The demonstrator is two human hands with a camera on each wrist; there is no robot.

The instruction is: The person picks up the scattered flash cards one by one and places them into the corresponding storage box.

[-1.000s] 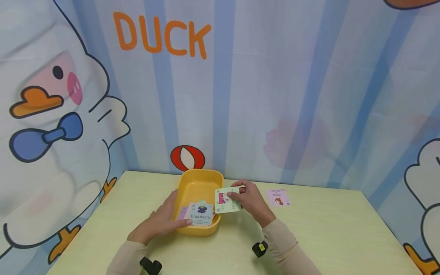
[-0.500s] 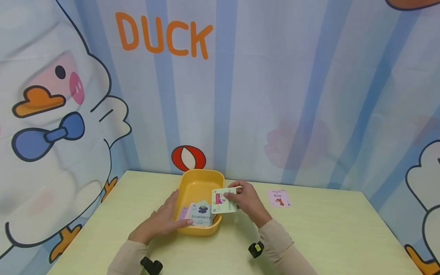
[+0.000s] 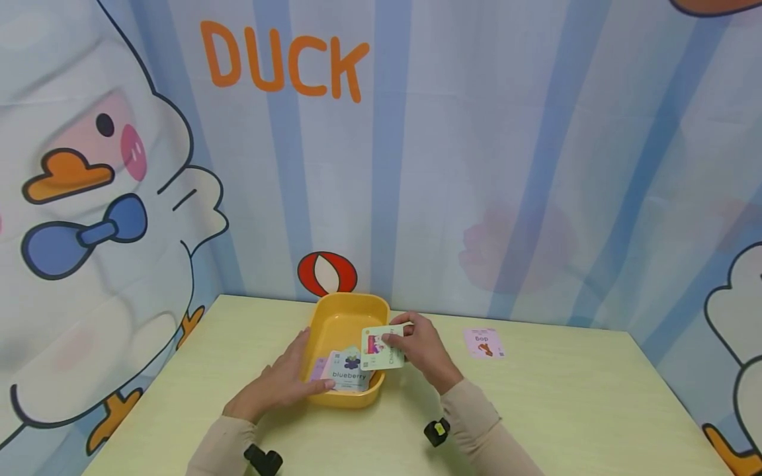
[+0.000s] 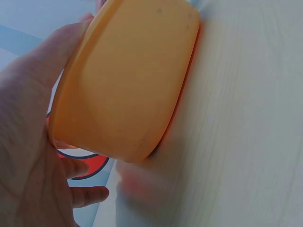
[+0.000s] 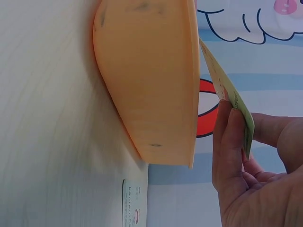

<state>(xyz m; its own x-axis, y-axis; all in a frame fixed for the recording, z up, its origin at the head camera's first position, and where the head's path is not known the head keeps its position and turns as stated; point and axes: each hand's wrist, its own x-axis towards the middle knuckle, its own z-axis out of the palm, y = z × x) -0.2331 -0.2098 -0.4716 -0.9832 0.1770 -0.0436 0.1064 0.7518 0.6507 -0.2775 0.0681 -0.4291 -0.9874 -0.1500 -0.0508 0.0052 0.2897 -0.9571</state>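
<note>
My right hand point(image 3: 424, 345) pinches a pale green word card point(image 3: 381, 350) with a pink and red picture between thumb and fingers. That card reaches over the right rim of a yellow plastic tray point(image 3: 342, 320) and partly covers the blueberry card point(image 3: 348, 375) in the head view. Several cards lie overlapped at the tray's near end. My left hand point(image 3: 280, 382) rests along the tray's left side, thumb across the near rim by the blueberry card. From the left wrist, its fingers point(image 4: 90, 196) extend past the tray's end. Seen from the right wrist, the held card point(image 5: 229, 90) tilts above the rim.
To the right on the pale table point(image 3: 536, 396) lies a pink dog card point(image 3: 484, 343). Another card point(image 5: 131, 203), lettered "Lantern", lies on the table in the right wrist view. Behind the table hangs a striped duck backdrop point(image 3: 440, 165).
My right hand has carried the green card a little to the left, further over the tray and the blueberry card. The left hand and tray have stayed in place.
</note>
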